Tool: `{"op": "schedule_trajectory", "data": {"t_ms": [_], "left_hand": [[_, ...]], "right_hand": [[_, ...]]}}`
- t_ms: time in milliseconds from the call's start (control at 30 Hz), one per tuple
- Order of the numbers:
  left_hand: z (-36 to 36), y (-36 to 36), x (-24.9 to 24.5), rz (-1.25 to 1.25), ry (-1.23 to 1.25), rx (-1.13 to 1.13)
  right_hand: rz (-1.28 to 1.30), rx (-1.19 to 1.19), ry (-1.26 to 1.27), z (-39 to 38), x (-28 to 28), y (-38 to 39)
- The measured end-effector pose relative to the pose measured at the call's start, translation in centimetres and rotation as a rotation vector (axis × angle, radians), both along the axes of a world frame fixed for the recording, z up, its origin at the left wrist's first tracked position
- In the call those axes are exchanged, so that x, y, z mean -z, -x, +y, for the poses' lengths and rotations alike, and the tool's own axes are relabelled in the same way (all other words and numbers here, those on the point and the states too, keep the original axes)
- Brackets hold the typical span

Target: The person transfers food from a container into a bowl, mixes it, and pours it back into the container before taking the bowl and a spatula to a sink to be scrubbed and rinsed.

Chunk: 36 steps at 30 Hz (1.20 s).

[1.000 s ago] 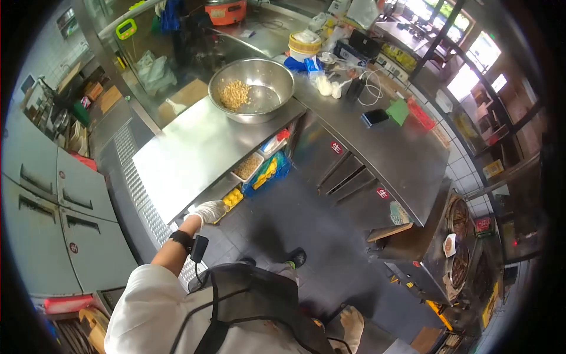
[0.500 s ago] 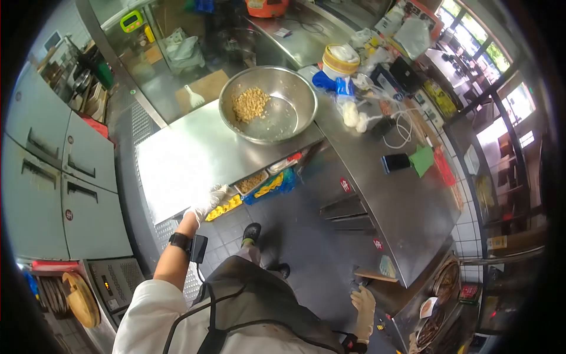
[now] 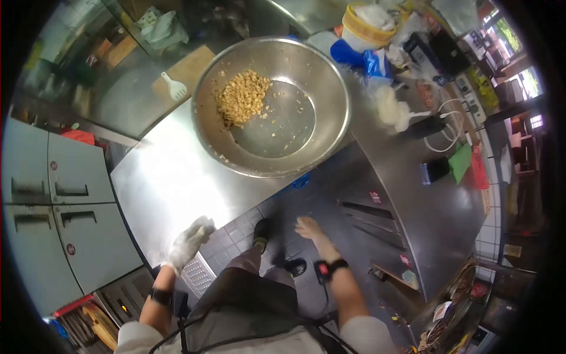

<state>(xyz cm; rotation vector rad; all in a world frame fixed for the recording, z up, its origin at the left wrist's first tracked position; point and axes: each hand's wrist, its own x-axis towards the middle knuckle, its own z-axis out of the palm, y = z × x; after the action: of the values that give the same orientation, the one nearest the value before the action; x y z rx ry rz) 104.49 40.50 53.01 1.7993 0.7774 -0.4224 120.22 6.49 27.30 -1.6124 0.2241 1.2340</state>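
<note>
Resting on the bench (image 3: 156,192): one steel bowl (image 3: 280,135), pale pieces (image 3: 243,97) heaping leftward. Left hand (image 3: 190,243), gloved: curling loosely near the bench edge; contents, cannot tell. Right hand (image 3: 311,229), gloved: hovering half-open above the floor, showing nothing held. Handling note: lopsided load is favouring a level, two-sided rim grip.

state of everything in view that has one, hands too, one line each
Steel bowl: upright, partly filled
Food pieces: loose, heaped to one side
White spatula: lying on a board
Cabinet doors: shut
Left hand: gloved
Right hand: gloved, nothing visible in it
Phone: lying flat
</note>
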Motion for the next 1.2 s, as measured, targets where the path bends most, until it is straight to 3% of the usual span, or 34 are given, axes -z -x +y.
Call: {"op": "schedule_trajectory", "data": {"t_ms": [33, 67, 100, 167, 200, 267, 533, 567, 600, 667, 733, 800, 900, 967, 1033, 1100, 1200], "left_hand": [[1.1, 2.3, 2.8, -0.017, 0.077, -0.202], [2.2, 4.7, 5.5, -0.042, 0.152, -0.407], [2.5, 4.2, 4.9, -0.028, 0.149, -0.398], [2.2, 3.5, 1.4, 0.006, -0.221, -0.156], [2.4, 3.9, 1.9, 0.016, -0.218, -0.158], [2.3, 5.2, 2.6, 0.025, -0.129, -0.383], [0.3, 7.2, 2.4, -0.015, -0.230, -0.361], [-0.4, 7.2, 2.0, 0.033, -0.278, -0.318], [-0.7, 7.5, 2.1, 0.038, -0.269, -0.326], [-1.5, 8.8, 3.2, 0.052, -0.318, -0.221], [-3.4, 9.6, 3.7, -0.019, -0.233, -0.301], [-5.4, 9.6, 3.1, 0.002, -0.263, -0.176], [-8.4, 10.2, 2.7, -0.027, -0.162, -0.160], [-10.0, 10.0, 0.8, -0.040, -0.029, -0.160], [-11.2, 10.7, -0.8, -0.105, 0.024, -0.199], [-11.4, 10.9, -2.1, -0.286, 0.234, -0.309], [-10.8, 9.7, -5.4, -0.268, 0.342, -0.560]], "right_hand": [[0.136, 0.130, -0.010, 4.3, 1.8, -1.1], [0.080, 0.118, 0.001, 7.8, 3.9, -1.3], [0.026, 0.105, 0.012, 10.0, 5.8, -1.2], [-0.094, 0.079, 0.097, 12.7, 8.5, -0.4], [-0.174, 0.055, 0.150, 13.8, 9.6, 0.1], [-0.295, 0.031, 0.228, 14.6, 10.9, 1.0], [-0.658, -0.027, 0.340, 10.5, 11.1, 1.5], [-0.636, 0.375, 0.154, 8.9, 7.0, 3.9], [-0.636, 0.365, 0.161, 6.8, 4.2, 4.2], [-0.243, 0.368, 0.079, 0.6, 0.7, 3.7], [-0.263, 0.306, 0.119, -5.8, -0.8, 5.3], [-0.304, 0.305, 0.162, -10.0, -6.1, 6.7], [-0.319, 0.281, 0.220, -13.9, -14.6, 8.4], [-0.298, 0.244, 0.242, -14.6, -19.4, 8.7], [-0.223, 0.282, 0.102, -13.2, -22.9, 9.3], [-0.243, 0.279, 0.035, -10.4, -24.2, 9.6], [-0.246, 0.218, -0.122, -4.5, -24.0, 9.6]]}}
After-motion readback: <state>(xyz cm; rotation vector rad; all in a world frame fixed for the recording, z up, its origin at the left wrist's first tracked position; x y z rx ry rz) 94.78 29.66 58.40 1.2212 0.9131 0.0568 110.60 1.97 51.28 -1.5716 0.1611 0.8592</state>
